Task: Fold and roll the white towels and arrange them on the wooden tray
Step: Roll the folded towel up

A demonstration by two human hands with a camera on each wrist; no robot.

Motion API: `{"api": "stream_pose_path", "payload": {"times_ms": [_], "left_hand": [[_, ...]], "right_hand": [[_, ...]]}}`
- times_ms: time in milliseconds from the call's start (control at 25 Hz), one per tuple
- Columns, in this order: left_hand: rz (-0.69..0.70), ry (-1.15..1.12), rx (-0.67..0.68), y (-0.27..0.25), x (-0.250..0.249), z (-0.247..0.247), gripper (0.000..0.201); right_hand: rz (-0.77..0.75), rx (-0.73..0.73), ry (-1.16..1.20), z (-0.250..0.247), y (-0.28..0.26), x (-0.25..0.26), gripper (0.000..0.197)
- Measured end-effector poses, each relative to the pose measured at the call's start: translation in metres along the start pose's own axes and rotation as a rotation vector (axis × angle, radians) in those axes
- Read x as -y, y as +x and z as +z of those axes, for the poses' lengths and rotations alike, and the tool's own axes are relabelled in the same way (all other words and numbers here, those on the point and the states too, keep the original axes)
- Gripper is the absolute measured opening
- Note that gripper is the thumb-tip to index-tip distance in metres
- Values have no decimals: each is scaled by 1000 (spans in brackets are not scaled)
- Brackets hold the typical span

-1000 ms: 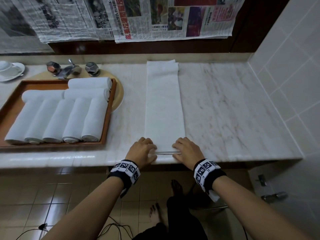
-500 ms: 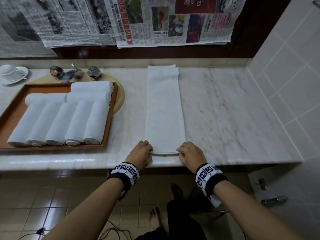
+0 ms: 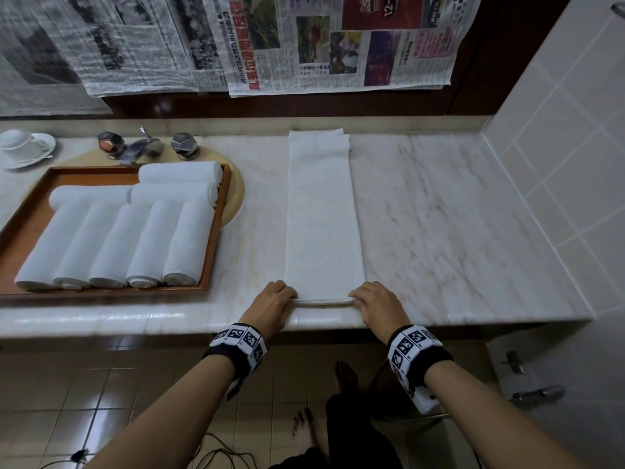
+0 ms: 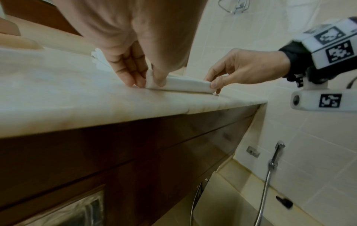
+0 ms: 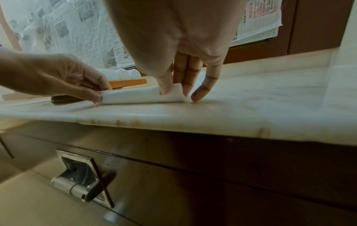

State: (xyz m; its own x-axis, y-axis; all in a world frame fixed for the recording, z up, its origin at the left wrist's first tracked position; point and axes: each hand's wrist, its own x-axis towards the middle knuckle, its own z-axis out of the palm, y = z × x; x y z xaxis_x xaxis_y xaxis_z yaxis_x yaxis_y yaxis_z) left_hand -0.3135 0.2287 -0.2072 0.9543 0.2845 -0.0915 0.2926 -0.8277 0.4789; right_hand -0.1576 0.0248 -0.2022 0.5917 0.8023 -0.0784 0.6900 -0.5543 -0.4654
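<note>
Marble bench in a tiled bathroom, with newspaper sheets taped up behind it. One long folded white towel lies flat across the bench, near end curled into the start of a roll. Left hand and right hand each have a pinching grip on a corner of that curl. The wooden tray to the left holds eight rolled towels: five side by side, three crosswise behind. The tray's left edge is cut off, and the wrist views are blurry.
</note>
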Motion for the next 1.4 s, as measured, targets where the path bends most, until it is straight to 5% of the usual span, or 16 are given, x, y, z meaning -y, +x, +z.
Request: {"api": "stream_pose_path", "payload": {"times_ms": [320, 640, 760, 920, 1200, 1400], "left_hand": [[-154, -48, 51, 8, -14, -9, 19], [-350, 60, 97, 26, -33, -19, 16], [-279, 141, 44, 27, -37, -14, 13], [-161, 212, 52, 22, -37, -1, 23], [-83, 228, 61, 18, -33, -3, 29], [-4, 458, 113, 27, -34, -13, 22]], "right_hand": [[174, 54, 96, -7, 7, -1, 14], [177, 73, -109, -9, 14, 6, 7], [98, 6, -188, -4, 14, 8, 5], [-28, -21, -179, 6, 6, 13, 31], [-99, 18, -161, 0, 4, 14, 27], [-91, 28, -238, 0, 17, 9, 27]]}}
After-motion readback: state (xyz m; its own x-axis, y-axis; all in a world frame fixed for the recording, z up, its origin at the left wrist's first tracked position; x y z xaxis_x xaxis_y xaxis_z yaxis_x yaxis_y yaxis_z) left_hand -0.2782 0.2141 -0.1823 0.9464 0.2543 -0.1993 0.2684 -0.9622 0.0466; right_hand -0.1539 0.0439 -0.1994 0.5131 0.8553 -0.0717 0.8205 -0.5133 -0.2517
